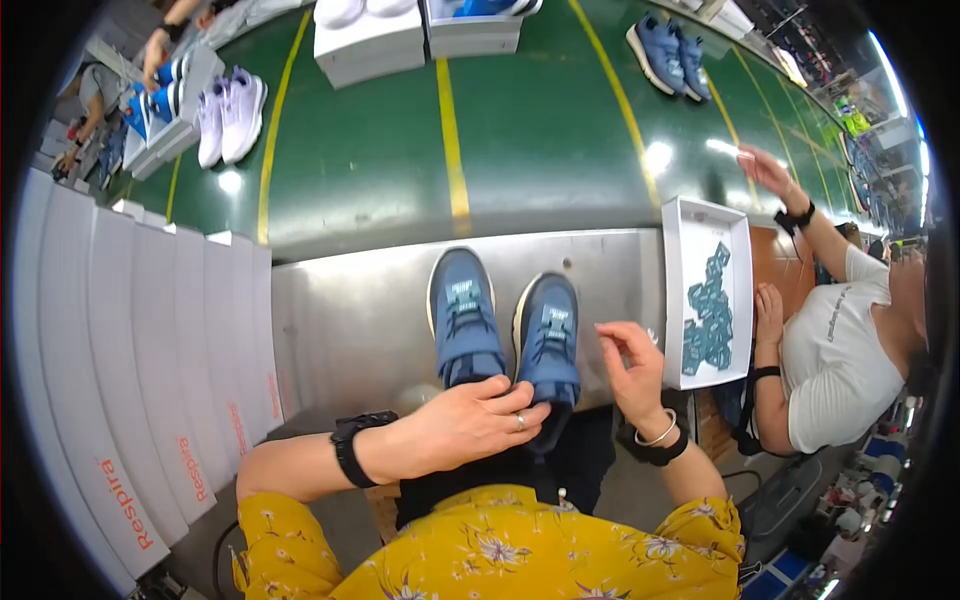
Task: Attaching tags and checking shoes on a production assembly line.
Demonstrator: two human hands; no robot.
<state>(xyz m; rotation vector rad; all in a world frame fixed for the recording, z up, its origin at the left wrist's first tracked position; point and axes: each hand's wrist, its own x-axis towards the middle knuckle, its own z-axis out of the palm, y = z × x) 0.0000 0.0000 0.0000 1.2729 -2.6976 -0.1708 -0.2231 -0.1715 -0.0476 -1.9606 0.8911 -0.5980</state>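
Note:
Two blue sneakers, the left one (464, 315) and the right one (549, 335), stand side by side on the metal worktop with their toes pointing away from me. Each has a teal tag on its laces. My left hand (470, 425) reaches across the heels, its fingers closed at the collar of the right sneaker; part of the grip is hidden. To the right of that shoe, my right hand (632, 372) is raised with thumb and forefinger apart, and nothing shows between them. A white box lid (677, 300) with a pile of teal tags (708, 320) lies beyond it.
A green conveyor belt (540, 130) with yellow lines runs along the far side, carrying white boxes (370, 50), white sneakers (232, 115) and another blue pair (668, 58). Upright white shoe boxes (140, 350) line my left. A co-worker (840, 340) sits on the right.

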